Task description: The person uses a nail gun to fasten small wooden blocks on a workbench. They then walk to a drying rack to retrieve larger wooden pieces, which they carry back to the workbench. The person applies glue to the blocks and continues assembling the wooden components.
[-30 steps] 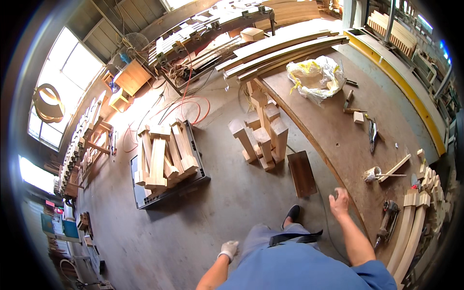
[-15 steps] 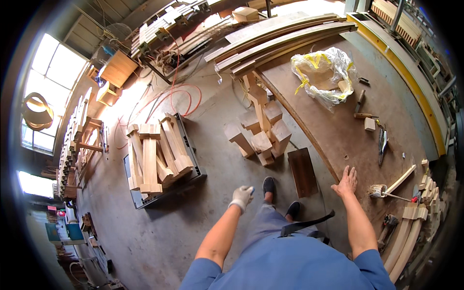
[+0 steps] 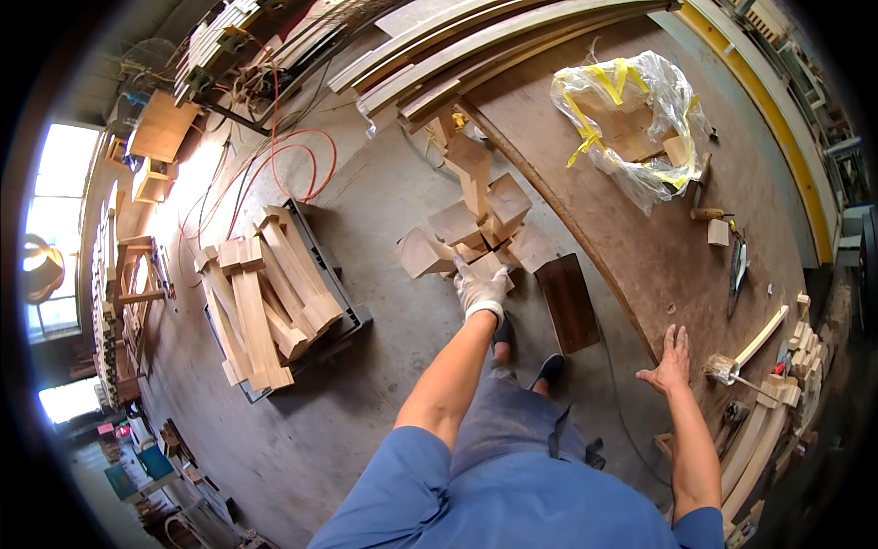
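Observation:
My left hand (image 3: 480, 289), in a white glove, reaches forward with its fingers stretched out over a standing cluster of pale wooden legs (image 3: 471, 178). Its fingertips are at the near square block end (image 3: 491, 265); whether they touch it I cannot tell. My bare right hand (image 3: 674, 359) is open, fingers extended, resting at the near edge of the brown worktable (image 3: 613, 247). A dark brown wooden board (image 3: 567, 304) stands beside the cluster, between it and the table.
Shaped wooden legs (image 3: 251, 302) lie stacked on a dark low platform (image 3: 355, 320) at left. An orange hose (image 3: 315, 165) coils behind. The table carries a clear plastic bag (image 3: 640, 110), a hammer (image 3: 706, 212), a brush (image 3: 721, 368) and long boards (image 3: 476, 50).
My left hand has moved forward from above the floor to the wooden legs, its fingers going from curled to stretched out. My right hand stays at the table edge.

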A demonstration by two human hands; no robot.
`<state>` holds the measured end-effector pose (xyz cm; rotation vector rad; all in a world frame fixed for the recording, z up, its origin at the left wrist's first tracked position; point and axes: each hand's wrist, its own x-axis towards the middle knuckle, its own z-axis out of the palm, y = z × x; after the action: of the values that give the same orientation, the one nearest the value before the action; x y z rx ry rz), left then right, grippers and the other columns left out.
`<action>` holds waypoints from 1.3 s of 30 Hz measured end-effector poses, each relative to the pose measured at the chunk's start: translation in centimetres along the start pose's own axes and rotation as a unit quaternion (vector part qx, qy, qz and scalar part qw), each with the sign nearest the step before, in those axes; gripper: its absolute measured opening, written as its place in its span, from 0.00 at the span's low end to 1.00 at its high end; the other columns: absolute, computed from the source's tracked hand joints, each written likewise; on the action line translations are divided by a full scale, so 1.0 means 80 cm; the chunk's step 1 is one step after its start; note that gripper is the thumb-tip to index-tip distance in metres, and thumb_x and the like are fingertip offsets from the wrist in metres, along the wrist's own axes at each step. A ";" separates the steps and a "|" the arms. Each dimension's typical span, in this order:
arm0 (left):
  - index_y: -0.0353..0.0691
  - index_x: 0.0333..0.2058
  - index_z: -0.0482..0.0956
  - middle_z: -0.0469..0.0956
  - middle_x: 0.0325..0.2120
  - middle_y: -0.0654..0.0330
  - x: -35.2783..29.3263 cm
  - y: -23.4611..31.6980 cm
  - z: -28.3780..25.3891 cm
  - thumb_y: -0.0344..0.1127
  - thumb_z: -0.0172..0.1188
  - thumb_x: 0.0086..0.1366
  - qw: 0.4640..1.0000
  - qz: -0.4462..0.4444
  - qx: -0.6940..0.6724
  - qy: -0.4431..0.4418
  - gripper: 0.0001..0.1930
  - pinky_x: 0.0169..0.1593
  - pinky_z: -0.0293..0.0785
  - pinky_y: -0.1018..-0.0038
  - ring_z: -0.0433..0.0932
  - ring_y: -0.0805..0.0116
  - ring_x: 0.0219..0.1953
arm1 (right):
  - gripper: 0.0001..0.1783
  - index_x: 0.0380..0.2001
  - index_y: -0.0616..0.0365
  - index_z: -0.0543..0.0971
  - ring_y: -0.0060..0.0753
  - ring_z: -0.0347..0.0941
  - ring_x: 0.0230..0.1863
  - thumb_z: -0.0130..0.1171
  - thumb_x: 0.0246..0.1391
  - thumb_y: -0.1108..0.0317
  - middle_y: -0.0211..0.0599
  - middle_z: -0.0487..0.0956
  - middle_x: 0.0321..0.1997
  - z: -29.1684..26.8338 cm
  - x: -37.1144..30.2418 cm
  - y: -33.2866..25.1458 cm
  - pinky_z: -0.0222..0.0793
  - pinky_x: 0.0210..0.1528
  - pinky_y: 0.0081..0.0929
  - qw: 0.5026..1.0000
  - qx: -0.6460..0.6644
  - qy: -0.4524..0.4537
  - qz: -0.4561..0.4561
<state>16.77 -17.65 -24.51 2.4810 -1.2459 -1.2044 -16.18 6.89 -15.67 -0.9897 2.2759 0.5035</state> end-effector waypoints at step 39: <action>0.51 0.64 0.69 0.74 0.55 0.46 -0.333 0.011 -0.119 0.42 0.78 0.47 0.818 0.427 0.376 -0.090 0.44 0.57 0.80 0.53 0.80 0.42 0.55 | 0.65 0.81 0.51 0.50 0.50 0.38 0.87 0.79 0.45 0.60 0.48 0.45 0.86 0.027 0.006 0.067 0.47 0.82 0.58 0.979 0.014 0.090 -0.181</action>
<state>13.63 -1.28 -1.66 1.6436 -2.8777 -0.7514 -19.68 11.31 -17.08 -1.4481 2.1756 0.2324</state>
